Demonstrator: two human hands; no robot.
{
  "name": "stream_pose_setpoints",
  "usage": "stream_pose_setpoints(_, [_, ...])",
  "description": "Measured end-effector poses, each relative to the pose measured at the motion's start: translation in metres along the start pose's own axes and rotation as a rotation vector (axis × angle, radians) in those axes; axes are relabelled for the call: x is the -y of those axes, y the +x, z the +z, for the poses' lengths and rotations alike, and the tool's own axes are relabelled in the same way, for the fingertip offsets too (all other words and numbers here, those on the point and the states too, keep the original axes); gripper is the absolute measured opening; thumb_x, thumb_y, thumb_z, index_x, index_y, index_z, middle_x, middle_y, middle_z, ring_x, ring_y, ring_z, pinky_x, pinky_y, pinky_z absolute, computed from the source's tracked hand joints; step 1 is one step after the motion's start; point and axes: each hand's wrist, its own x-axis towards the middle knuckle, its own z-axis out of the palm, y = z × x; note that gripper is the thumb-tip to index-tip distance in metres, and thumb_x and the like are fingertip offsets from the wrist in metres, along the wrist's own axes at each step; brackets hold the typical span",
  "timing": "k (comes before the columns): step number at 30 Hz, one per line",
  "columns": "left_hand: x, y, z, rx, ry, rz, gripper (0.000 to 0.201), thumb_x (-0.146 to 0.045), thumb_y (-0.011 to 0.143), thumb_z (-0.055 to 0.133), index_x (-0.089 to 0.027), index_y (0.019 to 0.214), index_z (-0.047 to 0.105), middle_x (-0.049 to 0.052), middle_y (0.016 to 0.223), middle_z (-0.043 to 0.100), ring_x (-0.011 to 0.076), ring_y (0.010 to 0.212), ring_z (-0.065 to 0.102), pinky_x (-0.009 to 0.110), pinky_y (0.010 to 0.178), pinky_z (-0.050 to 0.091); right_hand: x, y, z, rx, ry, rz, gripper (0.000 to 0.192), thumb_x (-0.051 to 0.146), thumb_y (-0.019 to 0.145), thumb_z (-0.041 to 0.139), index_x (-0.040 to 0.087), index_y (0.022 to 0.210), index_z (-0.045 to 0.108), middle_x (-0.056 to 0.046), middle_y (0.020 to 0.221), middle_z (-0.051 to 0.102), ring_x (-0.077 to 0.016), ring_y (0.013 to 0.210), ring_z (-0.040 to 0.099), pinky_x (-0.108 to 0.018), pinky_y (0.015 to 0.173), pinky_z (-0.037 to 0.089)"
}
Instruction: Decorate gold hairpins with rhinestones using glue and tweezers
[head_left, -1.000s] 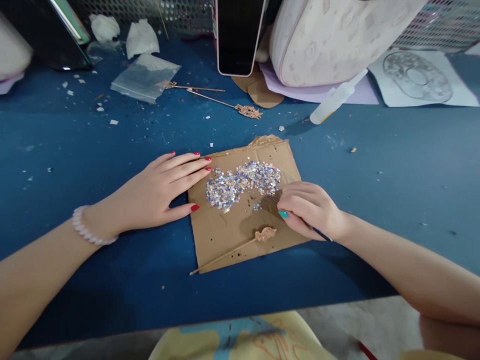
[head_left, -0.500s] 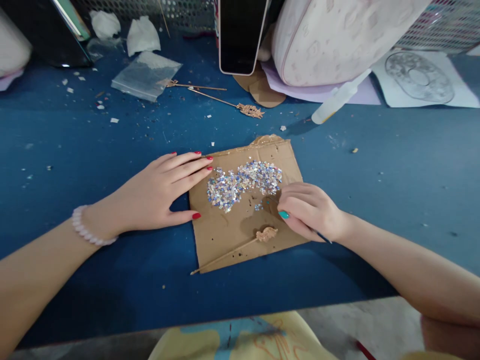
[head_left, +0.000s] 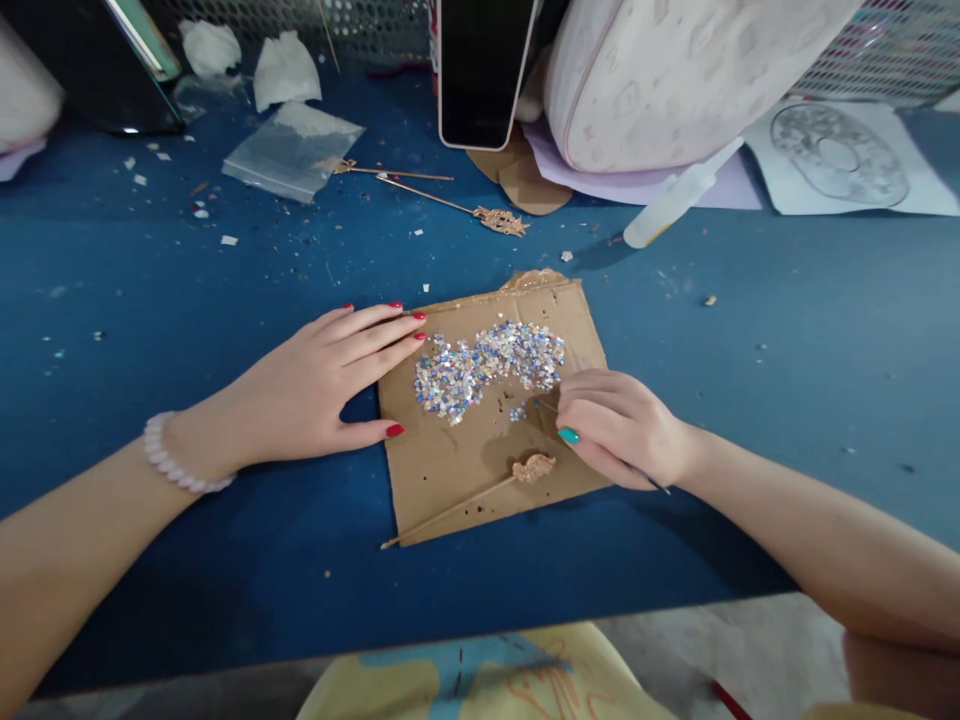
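A brown cardboard sheet [head_left: 465,470] lies on the blue table, with a pile of small shiny flakes [head_left: 484,366] spread across its upper half. My left hand [head_left: 319,385] rests flat, fingers apart, on the table and the cardboard's left edge. My right hand [head_left: 619,425] pinches a thin dark tool [head_left: 651,482], whose tip points at a few loose flakes [head_left: 517,411] below the pile. A golden hairpin [head_left: 480,492] with an ornate head lies on the cardboard just below my right hand.
At the back stand a dark phone [head_left: 480,70], a pale pink bag [head_left: 675,75] and a dark tablet [head_left: 105,65]. A clear plastic bag [head_left: 292,150], two more golden hairpins [head_left: 450,203], a white glue bottle [head_left: 675,200] and a printed sheet [head_left: 844,155] lie around.
My right hand has shifted slightly down and right with the tool. My left hand and the cardboard have stayed put.
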Motion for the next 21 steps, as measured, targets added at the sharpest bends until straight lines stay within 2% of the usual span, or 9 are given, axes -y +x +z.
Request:
stream_pose_setpoints(10, [0.0002, -0.0014, 0.003, -0.002, -0.014, -0.012, 0.08, -0.054, 0.098, 0.052, -0.026, 0.163, 0.013, 0.008, 0.167, 0.028, 0.0303, 0.155, 0.022, 0.055, 0.127, 0.023, -0.0015, 0.0, 0.001, -0.008, 0.047, 0.014, 0.016, 0.007, 0.091, 0.039, 0.022, 0.089, 0.041, 0.0, 0.069, 0.045, -0.0164, 0.064, 0.042, -0.029, 0.059, 0.041])
stream_pose_setpoints(21, [-0.0002, -0.0008, 0.0019, -0.005, -0.013, -0.004, 0.08, -0.055, 0.098, 0.052, -0.023, 0.162, 0.017, 0.009, 0.166, 0.029, 0.0322, 0.154, 0.024, 0.055, 0.126, 0.024, -0.0002, 0.0002, 0.0015, -0.024, 0.04, 0.032, 0.017, 0.006, 0.092, 0.038, 0.022, 0.09, 0.042, 0.001, 0.069, 0.045, -0.0164, 0.062, 0.044, -0.028, 0.059, 0.042])
